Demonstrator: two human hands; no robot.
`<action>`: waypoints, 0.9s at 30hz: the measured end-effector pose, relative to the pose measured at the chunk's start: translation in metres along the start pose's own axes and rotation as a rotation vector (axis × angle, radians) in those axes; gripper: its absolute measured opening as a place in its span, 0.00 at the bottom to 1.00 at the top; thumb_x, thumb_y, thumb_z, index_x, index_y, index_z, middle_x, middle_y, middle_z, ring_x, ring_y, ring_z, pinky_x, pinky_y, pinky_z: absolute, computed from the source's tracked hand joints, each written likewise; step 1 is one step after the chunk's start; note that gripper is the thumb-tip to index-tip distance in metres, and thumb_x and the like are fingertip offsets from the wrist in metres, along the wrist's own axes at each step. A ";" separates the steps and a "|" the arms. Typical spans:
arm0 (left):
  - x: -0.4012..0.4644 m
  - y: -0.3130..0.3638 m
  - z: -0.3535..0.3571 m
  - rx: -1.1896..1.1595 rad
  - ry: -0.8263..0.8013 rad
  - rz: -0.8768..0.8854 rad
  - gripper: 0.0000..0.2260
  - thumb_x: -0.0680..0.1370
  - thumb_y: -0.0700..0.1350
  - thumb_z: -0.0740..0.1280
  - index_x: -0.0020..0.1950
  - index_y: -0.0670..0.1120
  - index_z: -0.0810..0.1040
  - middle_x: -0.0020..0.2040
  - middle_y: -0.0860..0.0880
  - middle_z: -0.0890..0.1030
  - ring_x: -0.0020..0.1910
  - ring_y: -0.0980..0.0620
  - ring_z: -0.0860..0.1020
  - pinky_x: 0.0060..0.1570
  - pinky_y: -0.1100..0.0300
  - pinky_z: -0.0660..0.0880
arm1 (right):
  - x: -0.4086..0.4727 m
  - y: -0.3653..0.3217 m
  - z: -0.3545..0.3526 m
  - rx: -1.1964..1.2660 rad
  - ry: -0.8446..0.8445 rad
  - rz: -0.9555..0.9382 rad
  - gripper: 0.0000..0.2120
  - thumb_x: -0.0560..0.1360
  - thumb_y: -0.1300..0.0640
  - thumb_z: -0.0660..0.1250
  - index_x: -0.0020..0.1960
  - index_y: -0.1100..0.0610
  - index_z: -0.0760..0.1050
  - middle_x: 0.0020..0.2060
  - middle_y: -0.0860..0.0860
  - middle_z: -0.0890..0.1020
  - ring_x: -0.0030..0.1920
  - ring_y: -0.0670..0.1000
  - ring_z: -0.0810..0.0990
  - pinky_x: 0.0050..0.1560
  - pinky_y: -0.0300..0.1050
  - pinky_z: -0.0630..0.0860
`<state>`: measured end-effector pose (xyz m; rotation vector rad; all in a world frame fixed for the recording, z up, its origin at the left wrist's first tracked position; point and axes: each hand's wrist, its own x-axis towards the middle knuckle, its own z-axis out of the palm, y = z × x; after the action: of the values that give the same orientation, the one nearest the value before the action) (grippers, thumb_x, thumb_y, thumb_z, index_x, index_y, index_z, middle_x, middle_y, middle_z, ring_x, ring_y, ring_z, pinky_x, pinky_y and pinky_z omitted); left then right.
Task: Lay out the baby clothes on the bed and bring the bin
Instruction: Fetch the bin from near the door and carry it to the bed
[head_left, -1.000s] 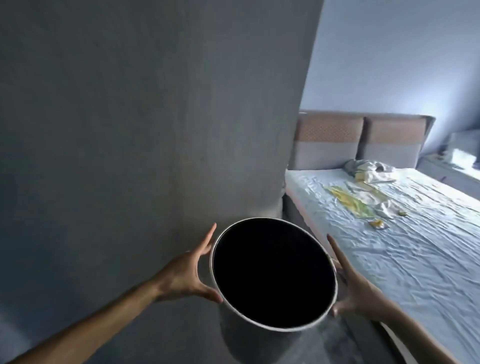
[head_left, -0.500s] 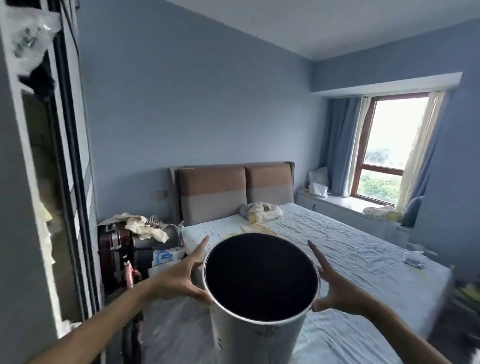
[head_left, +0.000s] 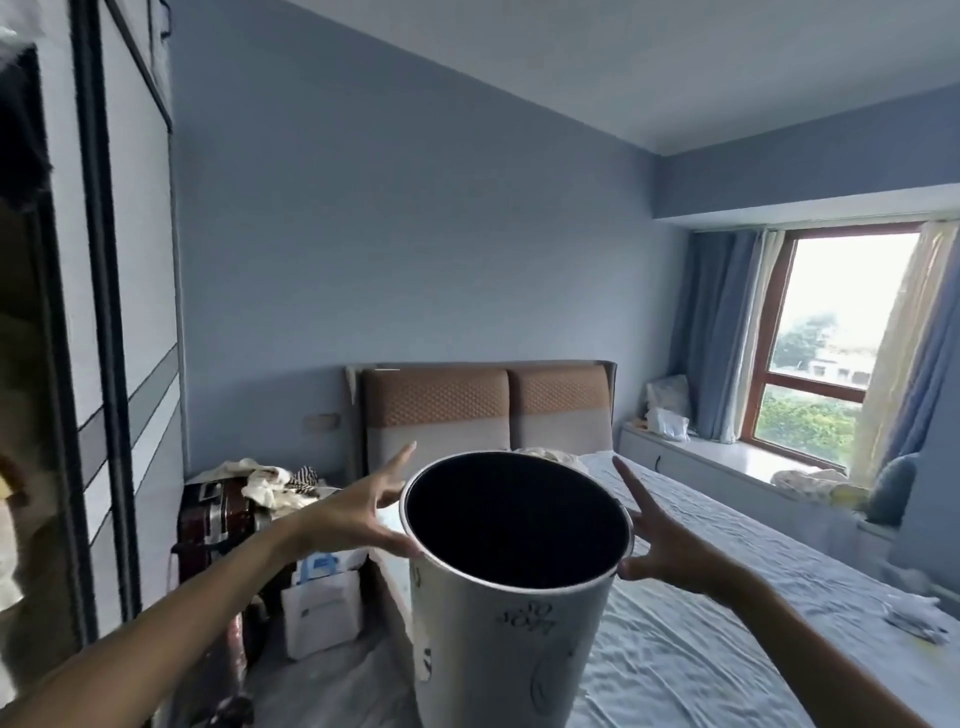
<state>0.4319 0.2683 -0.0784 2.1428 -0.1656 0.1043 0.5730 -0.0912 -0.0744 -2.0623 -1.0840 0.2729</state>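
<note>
Carrying the bin (head_left: 511, 608) at chest height, both hands on it; only the head view to go on; bin upright, round, pale wall with faint printed marks, metal rim, dark inside, nothing visible in it; it sits low in the middle of the view, in front of the bed (head_left: 727, 597) and partly over its near corner.

Left hand (head_left: 358, 512) against the rim's left side; fingers straight and spread, pointing away from the person, thumb pressed to the wall just under the rim; not curled round it.

Right hand (head_left: 657, 538) mirrors it on the right side; fingers straight and fanned, thumb touching the wall below the rim; the bin is squeezed between the two flat hands; both forearms bare.

Bed runs from the headboard (head_left: 483, 410) at the far wall toward the person; pale wrinkled sheet; a heap of light clothes (head_left: 558, 458) shows just above the bin's far rim, near the headboard; most of it hidden behind the bin, so how it is laid cannot be told.

Left of the bed: a dark red suitcase (head_left: 215, 519) with crumpled cloth (head_left: 270, 483) on top; a white bag (head_left: 322, 597) on the floor beside it; wardrobe (head_left: 104, 312) along the left edge.

Right: window (head_left: 841, 338) with blue curtains; a ledge (head_left: 691, 457) under it holding white packages; a small white item (head_left: 914, 618) on the bed's right edge, too blurred to name.
</note>
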 end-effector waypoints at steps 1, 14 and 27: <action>0.011 -0.010 -0.010 -0.008 0.009 -0.005 0.59 0.61 0.52 0.81 0.76 0.61 0.40 0.73 0.49 0.68 0.72 0.54 0.65 0.68 0.51 0.68 | 0.022 0.005 0.001 -0.006 -0.004 -0.012 0.62 0.53 0.30 0.75 0.72 0.34 0.34 0.68 0.36 0.67 0.68 0.34 0.65 0.69 0.42 0.61; 0.146 -0.127 -0.176 0.063 0.085 -0.075 0.58 0.56 0.60 0.80 0.74 0.64 0.43 0.75 0.53 0.63 0.73 0.59 0.61 0.69 0.60 0.62 | 0.310 0.046 0.016 0.039 -0.061 -0.060 0.59 0.58 0.42 0.79 0.71 0.33 0.37 0.75 0.49 0.59 0.74 0.47 0.62 0.59 0.25 0.68; 0.260 -0.253 -0.294 0.113 0.223 -0.246 0.59 0.58 0.57 0.78 0.77 0.56 0.41 0.77 0.46 0.58 0.75 0.52 0.58 0.67 0.65 0.63 | 0.587 0.115 0.058 0.163 -0.274 -0.167 0.68 0.53 0.37 0.79 0.76 0.43 0.34 0.69 0.45 0.68 0.66 0.38 0.70 0.65 0.36 0.69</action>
<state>0.7258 0.6314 -0.0912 2.2277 0.2388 0.2116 0.9743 0.3558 -0.1053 -1.8132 -1.3431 0.5534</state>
